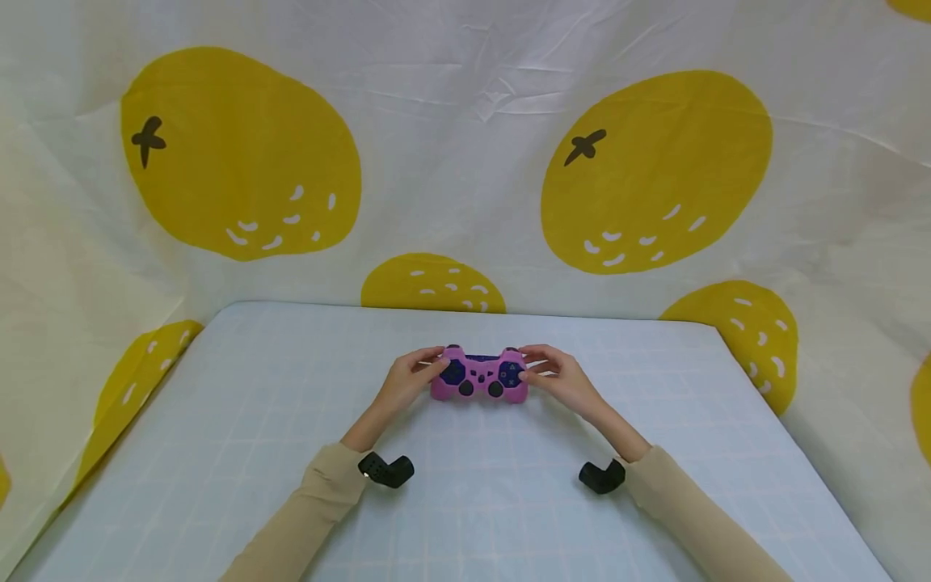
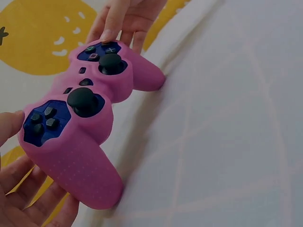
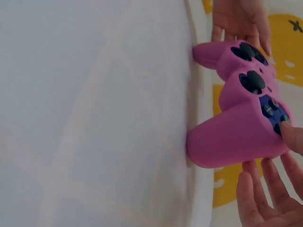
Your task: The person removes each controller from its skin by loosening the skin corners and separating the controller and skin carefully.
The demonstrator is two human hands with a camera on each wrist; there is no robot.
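A game controller in a pink cover, with dark blue button areas and two black thumbsticks, is between both hands near the middle of the table. My left hand pinches its left end, thumb on the front edge and fingers behind, as the left wrist view shows on the controller. At the other end my right hand grips it likewise, with the thumb beside the face buttons; the right wrist view shows the fingers under the controller. The controller's face is tilted up toward me, its grips low by the tabletop.
The table wears a pale blue checked cloth. Behind it hangs a white curtain printed with large yellow fruit, which also runs along both sides. Black wrist cameras sit at the beige sleeves' cuffs.
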